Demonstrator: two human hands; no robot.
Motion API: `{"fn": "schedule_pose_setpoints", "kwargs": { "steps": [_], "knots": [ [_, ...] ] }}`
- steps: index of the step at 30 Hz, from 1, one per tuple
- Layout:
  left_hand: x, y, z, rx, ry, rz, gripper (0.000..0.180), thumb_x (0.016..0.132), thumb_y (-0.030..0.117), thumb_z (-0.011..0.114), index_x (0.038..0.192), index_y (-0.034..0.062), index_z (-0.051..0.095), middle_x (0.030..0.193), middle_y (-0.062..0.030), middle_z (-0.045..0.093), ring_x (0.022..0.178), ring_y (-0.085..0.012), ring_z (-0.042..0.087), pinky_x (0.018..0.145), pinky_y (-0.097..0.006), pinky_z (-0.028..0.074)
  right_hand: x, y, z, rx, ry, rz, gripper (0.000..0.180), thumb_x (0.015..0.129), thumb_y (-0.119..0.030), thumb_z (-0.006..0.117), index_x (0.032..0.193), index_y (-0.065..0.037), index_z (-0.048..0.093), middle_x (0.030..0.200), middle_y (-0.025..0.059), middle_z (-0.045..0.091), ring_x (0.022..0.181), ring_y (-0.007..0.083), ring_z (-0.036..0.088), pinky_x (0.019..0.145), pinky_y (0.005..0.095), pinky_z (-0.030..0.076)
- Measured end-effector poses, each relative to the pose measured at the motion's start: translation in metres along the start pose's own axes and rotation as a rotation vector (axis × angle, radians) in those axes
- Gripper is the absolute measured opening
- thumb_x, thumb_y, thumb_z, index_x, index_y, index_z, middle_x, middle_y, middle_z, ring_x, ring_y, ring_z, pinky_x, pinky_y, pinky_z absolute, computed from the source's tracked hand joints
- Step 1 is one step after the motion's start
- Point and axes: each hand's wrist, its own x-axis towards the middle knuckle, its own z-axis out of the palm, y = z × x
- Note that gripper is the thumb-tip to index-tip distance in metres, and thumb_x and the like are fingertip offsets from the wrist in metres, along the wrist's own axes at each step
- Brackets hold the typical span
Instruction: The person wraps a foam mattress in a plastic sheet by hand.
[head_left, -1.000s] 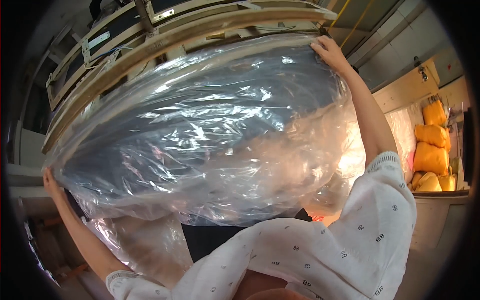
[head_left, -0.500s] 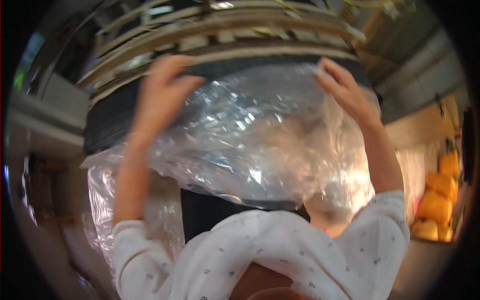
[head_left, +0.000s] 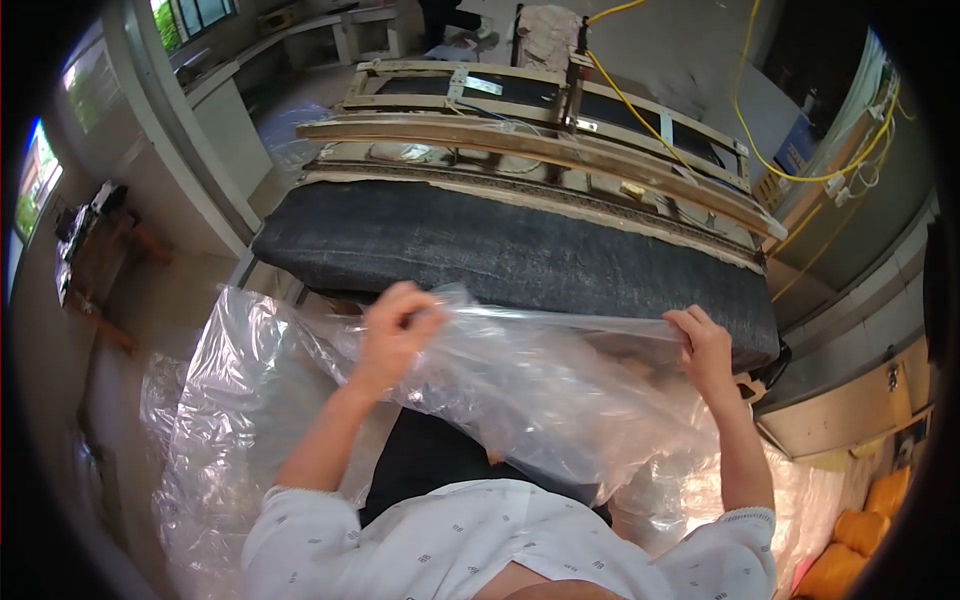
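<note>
Gripping left hand (head_left: 400,325): fingers curled closed, slightly blurred, on the far edge of the clear plastic sheet (head_left: 560,375).
Right hand (head_left: 703,345): fingers pinched together on the same edge, farther right.
Sheet form: thin, glossy film, stretched between the hands on the near side of the padded block (head_left: 520,250), sagging nearer in creased folds.
Block surface: dark grey, matte, faintly streaked; long, with rounded left end.
Wooden frame (head_left: 540,147): pale, straight bars, far side.
Left film (head_left: 235,400): broad, shiny, wrinkled.
</note>
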Motion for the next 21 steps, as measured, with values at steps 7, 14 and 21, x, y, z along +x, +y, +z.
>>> {"fn": "schedule_pose_setpoints", "kwargs": {
  "steps": [7, 14, 21],
  "knots": [
    [-0.075, -0.026, -0.208, 0.332, 0.707, -0.228, 0.008, 0.084, 0.011, 0.06, 0.081, 0.0042, 0.06, 0.074, 0.0052, 0.05, 0.066, -0.0033, 0.039, 0.06, -0.019, 0.034, -0.017, -0.024, 0.046, 0.164, 0.005, 0.01, 0.025, 0.068, 0.01, 0.051, 0.087, -0.004, 0.059, 0.078, 0.0129, 0.057, 0.069, 0.0314, 0.058, 0.06, 0.0336, 0.045],
    [-0.086, -0.067, -0.219, 0.321, 0.817, -0.114, 0.008, 0.082, 0.011, 0.062, 0.081, 0.0035, 0.059, 0.074, 0.004, 0.048, 0.065, -0.004, 0.038, 0.057, -0.019, 0.033, -0.047, -0.038, 0.062, 0.089, -0.13, -0.019, 0.013, 0.076, 0.004, 0.05, 0.086, -0.002, 0.056, 0.071, 0.0122, 0.053, 0.053, 0.0255, 0.049, 0.051, 0.0292, 0.04],
    [-0.085, -0.096, -0.187, 0.052, 0.736, -0.105, 0.008, 0.08, 0.006, 0.064, 0.081, 0.0015, 0.058, 0.074, 0.0019, 0.044, 0.062, -0.0049, 0.039, 0.053, -0.02, 0.032, -0.042, -0.031, 0.019, 0.767, -0.135, 0.809, 0.007, 0.09, -0.011, 0.045, 0.087, -0.01, 0.051, 0.065, -0.0047, 0.045, 0.049, 0.0015, 0.032, 0.043, 0.0166, 0.023]
  ]
}}
